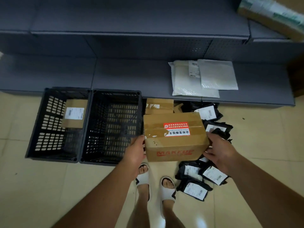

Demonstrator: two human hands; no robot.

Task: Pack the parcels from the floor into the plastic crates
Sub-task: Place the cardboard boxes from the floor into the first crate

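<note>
A brown cardboard box (174, 135) with a red-and-white sticker and red lettering is held between both hands just right of the crates. My left hand (135, 151) presses its left side, and my right hand (219, 151) grips its right side. Two dark plastic crates stand side by side on the floor. The left crate (37, 122) holds one small labelled carton (74, 113). Nothing lies in the right crate (85, 129). Several black poly-bag parcels (212, 176) with white labels lie on the floor to the right. Another small carton (159, 106) sits behind the held box.
A low grey shelf (128, 76) runs behind the crates, with two white bubble mailers (204, 78) on it. A wrapped long parcel (273, 15) lies on the upper shelf at top right. My feet in white slippers (156, 185) stand on the tiled floor below the box.
</note>
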